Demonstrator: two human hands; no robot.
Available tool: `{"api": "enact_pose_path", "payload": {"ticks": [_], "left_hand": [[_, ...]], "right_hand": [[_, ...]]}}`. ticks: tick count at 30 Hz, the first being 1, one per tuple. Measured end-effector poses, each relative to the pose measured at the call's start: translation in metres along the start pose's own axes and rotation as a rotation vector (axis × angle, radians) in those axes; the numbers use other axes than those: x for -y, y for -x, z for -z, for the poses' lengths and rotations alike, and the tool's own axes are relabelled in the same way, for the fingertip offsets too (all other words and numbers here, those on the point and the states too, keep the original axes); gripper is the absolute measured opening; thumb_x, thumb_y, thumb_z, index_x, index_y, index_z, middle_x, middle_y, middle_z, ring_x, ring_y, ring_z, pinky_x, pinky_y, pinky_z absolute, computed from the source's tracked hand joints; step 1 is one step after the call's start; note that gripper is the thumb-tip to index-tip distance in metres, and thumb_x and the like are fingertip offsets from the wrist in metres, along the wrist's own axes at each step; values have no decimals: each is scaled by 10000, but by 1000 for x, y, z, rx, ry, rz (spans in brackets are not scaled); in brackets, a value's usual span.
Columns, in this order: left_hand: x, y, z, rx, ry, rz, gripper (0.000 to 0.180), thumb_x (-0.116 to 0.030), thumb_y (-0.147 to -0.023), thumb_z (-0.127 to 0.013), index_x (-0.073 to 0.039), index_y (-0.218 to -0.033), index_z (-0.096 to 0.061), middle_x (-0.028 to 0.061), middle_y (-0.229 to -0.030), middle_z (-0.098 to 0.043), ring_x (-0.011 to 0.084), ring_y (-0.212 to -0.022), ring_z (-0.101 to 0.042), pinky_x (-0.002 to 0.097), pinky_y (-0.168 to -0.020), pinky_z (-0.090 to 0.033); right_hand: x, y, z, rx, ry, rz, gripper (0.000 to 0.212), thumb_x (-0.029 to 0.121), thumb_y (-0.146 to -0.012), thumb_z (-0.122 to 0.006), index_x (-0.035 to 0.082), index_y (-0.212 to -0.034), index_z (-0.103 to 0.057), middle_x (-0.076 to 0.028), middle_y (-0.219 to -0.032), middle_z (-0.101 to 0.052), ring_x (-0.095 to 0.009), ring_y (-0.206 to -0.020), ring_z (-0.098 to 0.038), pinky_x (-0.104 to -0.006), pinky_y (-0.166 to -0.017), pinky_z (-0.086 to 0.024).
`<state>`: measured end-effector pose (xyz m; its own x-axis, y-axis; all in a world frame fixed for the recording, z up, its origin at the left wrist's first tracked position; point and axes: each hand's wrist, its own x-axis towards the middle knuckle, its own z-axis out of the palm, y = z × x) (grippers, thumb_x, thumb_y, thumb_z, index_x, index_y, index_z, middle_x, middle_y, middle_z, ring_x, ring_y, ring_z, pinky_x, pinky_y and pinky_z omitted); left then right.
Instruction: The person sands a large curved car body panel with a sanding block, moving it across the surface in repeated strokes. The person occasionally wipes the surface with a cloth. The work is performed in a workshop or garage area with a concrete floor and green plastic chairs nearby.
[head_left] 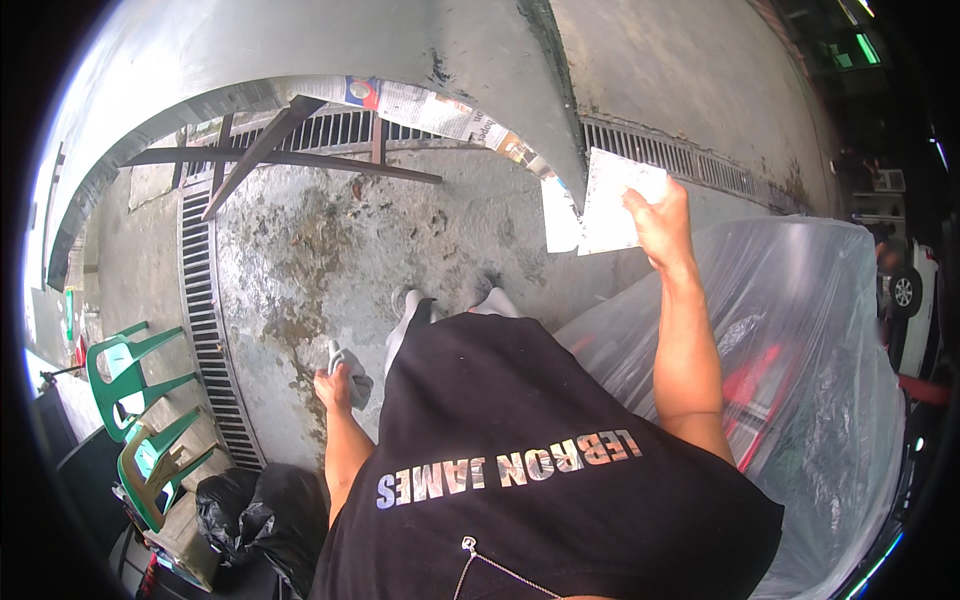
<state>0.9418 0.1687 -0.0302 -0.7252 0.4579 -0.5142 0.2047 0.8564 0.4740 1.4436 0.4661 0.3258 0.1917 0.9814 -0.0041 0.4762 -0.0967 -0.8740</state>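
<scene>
My right hand [662, 225] is closed on a white paper-like sheet [605, 195], thumb on top. The sheet is at the pointed end of a large grey panel [400, 45], and a second white flap [562, 222] shows beside it. Along the panel's curved edge runs a strip of newspaper [440, 112]. Down by my left side, my left hand [333, 388] is closed round a crumpled grey cloth [353, 372], well away from the panel.
Dark metal bars [290, 155] of a stand show under the panel. Floor grates [208, 320] cross the wet, stained concrete. At the left are green plastic chairs [115, 375] and black bags [265, 515]. Clear plastic sheeting [830, 330] covers something partly red on the right.
</scene>
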Motion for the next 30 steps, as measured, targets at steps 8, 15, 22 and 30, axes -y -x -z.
{"api": "enact_pose_path", "payload": {"ticks": [8, 15, 22, 30], "left_hand": [[-13, -10, 3, 71, -6, 57, 659, -335, -714, -839, 76, -1201, -670, 272, -1111, -733, 368, -1054, -712, 432, -918, -549], [7, -15, 0, 3, -34, 63, 672, -342, -714, -840, 69, -1218, -668, 274, -1152, -728, 368, -1084, -711, 446, -922, -553], [4, -23, 1, 68, -8, 57, 671, -350, -735, -832, 71, -1230, -667, 276, -1159, -729, 375, -1087, -714, 448, -922, -556], [-8, -7, 9, 47, -25, 45, 673, -338, -717, -836, 71, -1226, -671, 276, -1148, -730, 378, -1085, -712, 439, -944, -544]], "right_hand": [[16, 7, -45, -100, 235, 133, 193, -1, -899, -679, -48, -1082, -720, -109, -964, -788, -182, -878, -735, -342, -797, -573], [18, 13, 16, -60, -47, 27, 199, -30, -918, -673, -61, -1111, -715, -89, -1007, -768, -145, -892, -700, -314, -822, -561], [8, 21, -9, -26, 54, 29, 238, -9, -894, -680, -51, -1126, -715, -102, -973, -772, -168, -901, -707, -339, -820, -564], [24, 22, -1, -5, 20, 53, 202, -27, -890, -657, -63, -1081, -710, -116, -933, -769, -177, -823, -724, -340, -756, -573]]}}
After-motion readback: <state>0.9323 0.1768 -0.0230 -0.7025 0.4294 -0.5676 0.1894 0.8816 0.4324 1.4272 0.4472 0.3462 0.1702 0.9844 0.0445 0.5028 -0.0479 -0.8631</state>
